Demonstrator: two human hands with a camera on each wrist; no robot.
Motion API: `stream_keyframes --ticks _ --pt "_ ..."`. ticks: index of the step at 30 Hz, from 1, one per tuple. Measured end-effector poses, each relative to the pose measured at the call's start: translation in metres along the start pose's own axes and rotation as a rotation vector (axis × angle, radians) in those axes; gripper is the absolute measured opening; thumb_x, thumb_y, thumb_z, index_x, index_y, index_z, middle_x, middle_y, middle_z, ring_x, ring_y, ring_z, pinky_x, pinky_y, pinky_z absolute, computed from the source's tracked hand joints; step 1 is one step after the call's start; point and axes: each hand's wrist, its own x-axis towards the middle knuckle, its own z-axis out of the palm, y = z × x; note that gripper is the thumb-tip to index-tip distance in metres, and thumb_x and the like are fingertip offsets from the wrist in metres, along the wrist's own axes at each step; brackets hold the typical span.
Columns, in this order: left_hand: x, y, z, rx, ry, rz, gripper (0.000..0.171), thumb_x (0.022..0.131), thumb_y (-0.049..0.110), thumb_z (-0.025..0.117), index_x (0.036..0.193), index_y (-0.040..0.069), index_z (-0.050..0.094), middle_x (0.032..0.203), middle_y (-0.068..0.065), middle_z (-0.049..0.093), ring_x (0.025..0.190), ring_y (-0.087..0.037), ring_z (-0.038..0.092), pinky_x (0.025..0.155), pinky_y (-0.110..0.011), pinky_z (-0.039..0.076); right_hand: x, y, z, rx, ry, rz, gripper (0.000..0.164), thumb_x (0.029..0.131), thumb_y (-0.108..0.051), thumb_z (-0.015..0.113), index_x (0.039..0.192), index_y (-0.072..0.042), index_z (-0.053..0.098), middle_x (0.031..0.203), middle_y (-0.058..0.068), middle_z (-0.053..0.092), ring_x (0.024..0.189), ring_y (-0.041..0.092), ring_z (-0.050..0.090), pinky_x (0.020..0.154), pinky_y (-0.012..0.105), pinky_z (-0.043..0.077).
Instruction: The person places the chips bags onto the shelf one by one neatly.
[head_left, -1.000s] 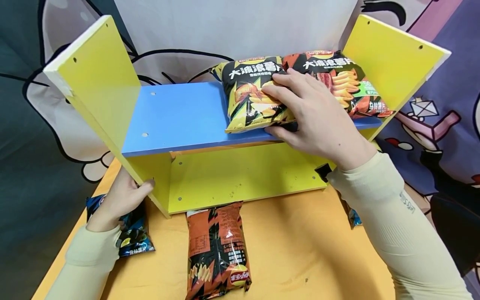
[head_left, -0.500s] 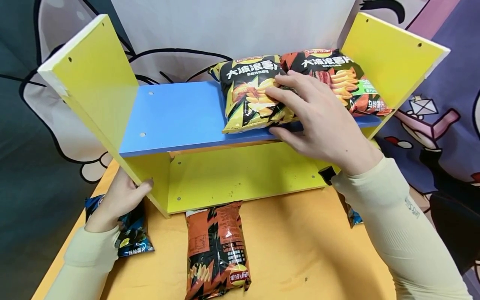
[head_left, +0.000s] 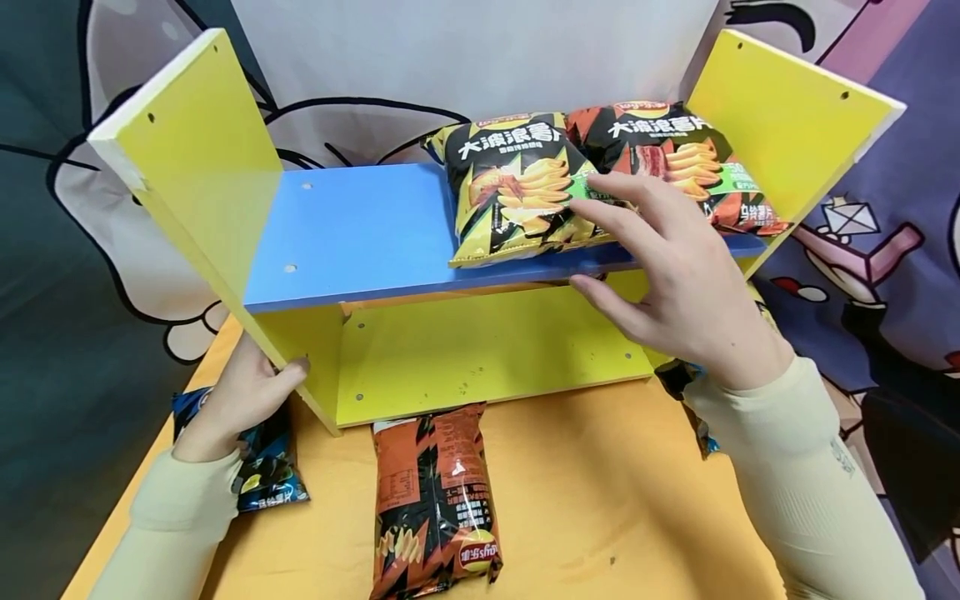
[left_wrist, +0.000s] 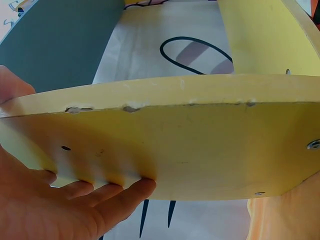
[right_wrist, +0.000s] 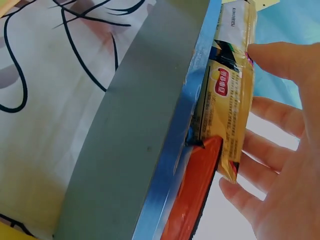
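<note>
In the head view, the left hand (head_left: 243, 400) is grasping the left panel (head_left: 187, 158) of the shelf (head_left: 480, 358) low on its front edge, its thumb showing on the inner side. The right hand (head_left: 675, 283) is holding nothing: its fingers are spreading loosely over the right side of the yellow bag (head_left: 510, 196). That bag is lying face up on the blue board (head_left: 352, 233), its lower edge reaching the board's front. The red bag (head_left: 675, 158) is lying just to its right, near the right panel (head_left: 787, 108). On the table (head_left: 585, 517), an orange bag (head_left: 435, 500) is lying before the shelf, and a blue bag (head_left: 270, 467) is showing partly behind the left wrist.

In the left wrist view, the left hand's fingertips are resting against the panel's outer face, while the thumb is lying over its edge.

In the right wrist view, the right hand's thumb and fingers are appearing beside the yellow bag, unclasped; whether any tip is touching it, one cannot tell.
</note>
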Motion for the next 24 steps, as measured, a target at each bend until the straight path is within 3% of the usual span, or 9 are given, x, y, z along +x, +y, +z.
stream_keyframes --ticks 5,13,20,24 --pt "0.000 0.000 0.000 0.011 0.001 0.001 0.056 0.085 -0.018 0.053 0.139 -0.004 0.044 0.117 -0.008 0.057 0.088 -0.020 0.058 0.069 -0.023 0.046 -0.015 -0.005 -0.006 0.051 0.129 0.046 0.056 0.099 -0.047 0.062 0.136 -0.005 0.066 0.141 0.022 0.060 0.121 0.041 0.058 0.105 0.045 0.043" --pt "0.000 -0.001 -0.001 0.005 0.001 0.008 0.049 0.086 -0.018 0.052 0.132 -0.004 0.047 0.106 -0.017 0.055 0.081 -0.014 0.055 0.067 -0.025 0.043 -0.042 -0.005 -0.006 0.127 0.392 0.172 0.055 0.094 -0.052 0.067 0.119 -0.003 0.076 0.117 0.023 0.072 0.105 0.044 0.062 0.106 0.028 0.042" --pt "-0.001 -0.001 -0.001 0.008 0.006 -0.001 0.050 0.086 -0.017 0.052 0.134 -0.005 0.047 0.110 -0.016 0.058 0.084 -0.019 0.058 0.069 -0.023 0.046 -0.074 0.008 0.006 0.122 0.525 0.278 0.053 0.092 -0.049 0.071 0.109 0.000 0.078 0.102 0.028 0.072 0.094 0.043 0.061 0.099 0.018 0.043" --pt "0.000 -0.001 0.000 0.009 0.002 0.009 0.048 0.086 -0.018 0.052 0.132 -0.005 0.048 0.107 -0.017 0.057 0.083 -0.016 0.056 0.069 -0.024 0.044 -0.094 0.016 0.014 0.085 0.568 0.352 0.051 0.091 -0.047 0.071 0.104 0.002 0.079 0.095 0.029 0.071 0.087 0.041 0.060 0.093 0.013 0.041"
